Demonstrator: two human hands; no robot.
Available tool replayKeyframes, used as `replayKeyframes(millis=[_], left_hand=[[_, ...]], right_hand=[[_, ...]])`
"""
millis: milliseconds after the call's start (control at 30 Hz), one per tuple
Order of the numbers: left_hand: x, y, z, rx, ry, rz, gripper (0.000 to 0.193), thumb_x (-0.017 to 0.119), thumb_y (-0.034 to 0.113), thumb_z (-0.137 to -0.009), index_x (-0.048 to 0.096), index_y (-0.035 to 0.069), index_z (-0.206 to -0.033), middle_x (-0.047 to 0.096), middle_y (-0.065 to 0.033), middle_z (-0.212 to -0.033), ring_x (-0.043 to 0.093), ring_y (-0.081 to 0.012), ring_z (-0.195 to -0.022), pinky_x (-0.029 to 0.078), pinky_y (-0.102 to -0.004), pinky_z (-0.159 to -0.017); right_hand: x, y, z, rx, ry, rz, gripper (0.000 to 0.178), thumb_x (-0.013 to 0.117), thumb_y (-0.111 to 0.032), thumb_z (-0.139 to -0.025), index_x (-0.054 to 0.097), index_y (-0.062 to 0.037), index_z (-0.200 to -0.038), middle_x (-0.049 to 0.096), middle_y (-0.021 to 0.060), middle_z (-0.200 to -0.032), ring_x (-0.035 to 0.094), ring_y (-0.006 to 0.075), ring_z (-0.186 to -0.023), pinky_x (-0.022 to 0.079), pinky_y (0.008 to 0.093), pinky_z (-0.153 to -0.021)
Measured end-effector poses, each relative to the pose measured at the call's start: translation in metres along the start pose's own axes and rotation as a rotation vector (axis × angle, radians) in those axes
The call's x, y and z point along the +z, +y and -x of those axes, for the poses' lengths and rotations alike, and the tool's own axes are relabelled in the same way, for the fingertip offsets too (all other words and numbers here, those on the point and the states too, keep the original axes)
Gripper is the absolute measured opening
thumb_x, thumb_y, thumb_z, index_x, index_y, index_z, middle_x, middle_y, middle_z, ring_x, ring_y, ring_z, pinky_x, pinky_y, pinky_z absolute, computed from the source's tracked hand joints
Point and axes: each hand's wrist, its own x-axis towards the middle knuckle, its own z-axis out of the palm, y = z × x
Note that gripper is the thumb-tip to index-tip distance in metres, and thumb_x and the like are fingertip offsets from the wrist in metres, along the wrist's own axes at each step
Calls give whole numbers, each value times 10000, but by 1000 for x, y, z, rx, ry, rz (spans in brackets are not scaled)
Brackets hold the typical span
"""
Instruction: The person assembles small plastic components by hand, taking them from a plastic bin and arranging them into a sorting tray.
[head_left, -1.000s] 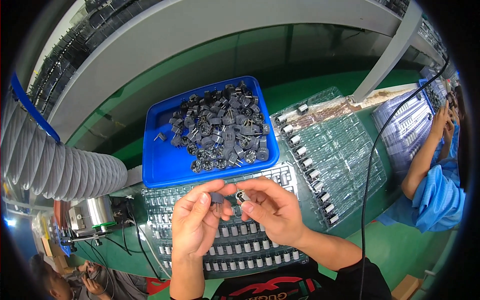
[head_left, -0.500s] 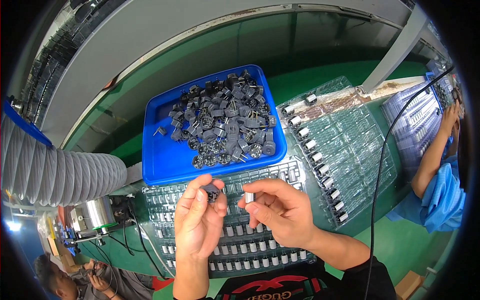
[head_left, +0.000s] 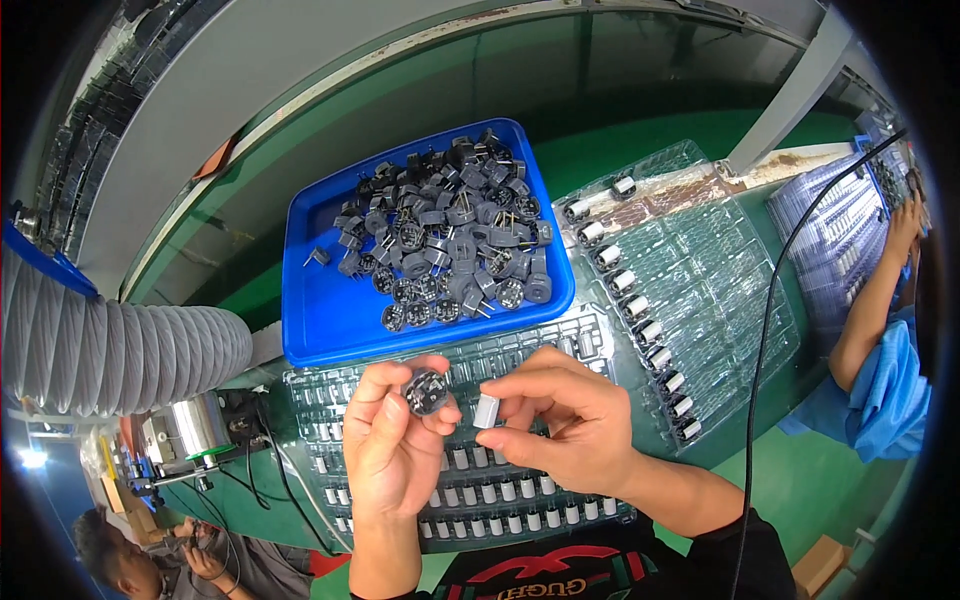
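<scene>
My left hand (head_left: 385,440) grips a round dark-grey plug housing (head_left: 428,390) between thumb and fingers, its open face with inner parts turned up. Facing it a short gap away, my right hand (head_left: 565,415) pinches a small white cylindrical component (head_left: 487,411) upright between thumb and fingertips. The two pieces are apart. Beneath both hands lies a clear plastic tray (head_left: 325,385) with rows of similar white pieces (head_left: 505,491). Beyond them, a blue bin (head_left: 300,335) carries a heap of grey plug housings (head_left: 440,225), several with metal pins showing.
Right of the bin, another clear tray (head_left: 710,290) has a column of white-and-black pieces along its left side. A black cable (head_left: 765,330) hangs across the right. A grey ribbed duct (head_left: 120,350) and a wire spool (head_left: 200,425) stand left. Other people work at both sides.
The plug housing in my left hand has been turned so its open face shows. My right hand has shifted slightly down and left, the white component more exposed.
</scene>
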Motion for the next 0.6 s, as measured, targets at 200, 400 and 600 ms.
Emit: replayKeyframes(millis=[200,400,600], left_hand=[[5,1,0,13,-38,-57,178,621,78,-929,560,-4,-1075,558,-252,-1234,674,-397,-979,617,-415,-790],[8,0,2,53,-140,-101,125,649,12,-883,586,-22,-984,580,-262,-1209,636,-464,-1045,560,-551,-884],[6,-2,2,97,-217,-103,110,669,7,-866,584,-19,-931,610,-257,-1155,636,-457,-1046,532,-581,-908]], right_hand=[[4,-7,4,4,72,-144,332,749,70,-757,667,27,-1076,641,121,-988,652,96,-680,515,224,-567],[-1,-10,-5,-446,-25,382,315,804,27,-705,708,26,-1005,648,151,-1000,640,158,-749,538,250,-639],[-1,-14,-3,-476,-10,493,336,805,21,-677,745,-30,-1003,639,89,-969,639,151,-689,511,238,-556]])
